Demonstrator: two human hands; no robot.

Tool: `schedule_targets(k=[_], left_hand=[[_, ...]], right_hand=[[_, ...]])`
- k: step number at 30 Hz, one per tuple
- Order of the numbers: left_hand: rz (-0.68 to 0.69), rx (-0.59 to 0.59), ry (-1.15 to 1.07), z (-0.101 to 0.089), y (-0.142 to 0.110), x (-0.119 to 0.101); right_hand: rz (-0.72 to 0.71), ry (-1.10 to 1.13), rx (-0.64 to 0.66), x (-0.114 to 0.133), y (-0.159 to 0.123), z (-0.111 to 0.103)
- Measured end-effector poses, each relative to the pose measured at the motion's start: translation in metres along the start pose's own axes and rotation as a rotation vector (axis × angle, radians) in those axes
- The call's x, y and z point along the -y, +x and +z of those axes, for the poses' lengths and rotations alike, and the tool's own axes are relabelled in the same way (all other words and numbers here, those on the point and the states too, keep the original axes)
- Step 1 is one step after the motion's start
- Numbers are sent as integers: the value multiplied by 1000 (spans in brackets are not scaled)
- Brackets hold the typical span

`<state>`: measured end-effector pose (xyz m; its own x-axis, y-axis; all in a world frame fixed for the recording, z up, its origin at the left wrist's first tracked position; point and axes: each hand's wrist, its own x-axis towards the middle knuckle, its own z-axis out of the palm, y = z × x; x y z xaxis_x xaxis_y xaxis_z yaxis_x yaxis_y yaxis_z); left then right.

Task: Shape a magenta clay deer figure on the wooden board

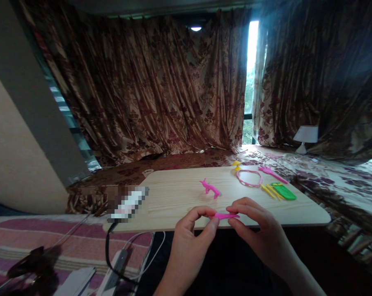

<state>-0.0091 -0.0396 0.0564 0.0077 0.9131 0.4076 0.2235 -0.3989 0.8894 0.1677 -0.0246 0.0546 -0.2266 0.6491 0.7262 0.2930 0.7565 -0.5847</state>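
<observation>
Both hands, left (194, 238) and right (260, 230), pinch opposite ends of a smooth, tapered pink clay piece (224, 216), thumbs against fingertips, above the near table edge. Pink animal figure (210, 188), four-legged, just beyond on pale wood-grain table (170, 197). Right side: pink braided ring (249, 184), yellow sticks (269, 191), flat green slab (284, 192).

"Where did the head camera look from?"
"The wearer's head, close behind and above the near edge of the desk (170, 193)."
"Facing which way?"
"Forward and down, across it to the far corners, with the curtains (173, 90) well beyond the far edge, filling much of the upper part of the view."
</observation>
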Motion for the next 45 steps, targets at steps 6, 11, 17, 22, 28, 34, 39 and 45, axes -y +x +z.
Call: schedule_targets(k=[6,11,17,22,28,34,39,45], left_hand=[[7,-24,5,-2,2,2],[21,-27,2,-2,4,1],[14,-17,2,-3,3,0],[8,-21,3,-2,3,1],[11,-17,14,-3,3,2],[-16,-13,15,-2,4,2],[-25,-13,1,-2,3,3],[-51,-15,-24,0,2,3]], right_hand=[[3,-35,-9,-3,-2,-7],[-1,-54,-24,-6,-1,-11],[-11,-66,-24,-7,-2,-12],[-25,-66,-30,-5,-1,-14],[-7,-69,-23,-7,0,-14],[-4,-54,-41,-5,-2,-14],[24,-41,6,-2,-4,-13],[14,-19,0,-2,-2,-10]])
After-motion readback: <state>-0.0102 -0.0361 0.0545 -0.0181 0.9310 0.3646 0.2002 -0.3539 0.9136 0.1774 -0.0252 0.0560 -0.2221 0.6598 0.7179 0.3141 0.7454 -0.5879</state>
